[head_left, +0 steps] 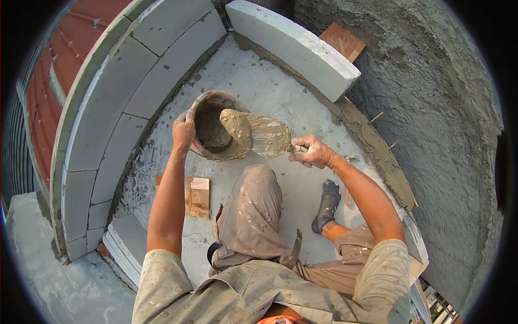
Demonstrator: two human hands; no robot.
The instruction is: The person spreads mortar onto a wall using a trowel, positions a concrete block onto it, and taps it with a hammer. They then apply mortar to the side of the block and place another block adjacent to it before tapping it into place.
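My left hand point(185, 128) is closed on the left rim of a mortar-smeared bucket point(222, 97), which tilts so that its inside faces up toward me. In my right hand point(314, 152), the fingers wrap the handle end of a trowel point(274, 135). Its broad blade is coated with grey-brown mortar, and a thick lump of mortar point(235, 125) sits at the far end, over the bucket's right rim. Wet residue lines the bucket's inner wall; the lump and blade hide part of the opening.
A curved wall of grey blocks point(116, 102) rises on the left. One block point(291, 46) stands at the upper right on a mortar bed point(372, 146). Near my knee lies a wooden piece point(197, 197). Rough plastered wall point(453, 135) borders the right side.
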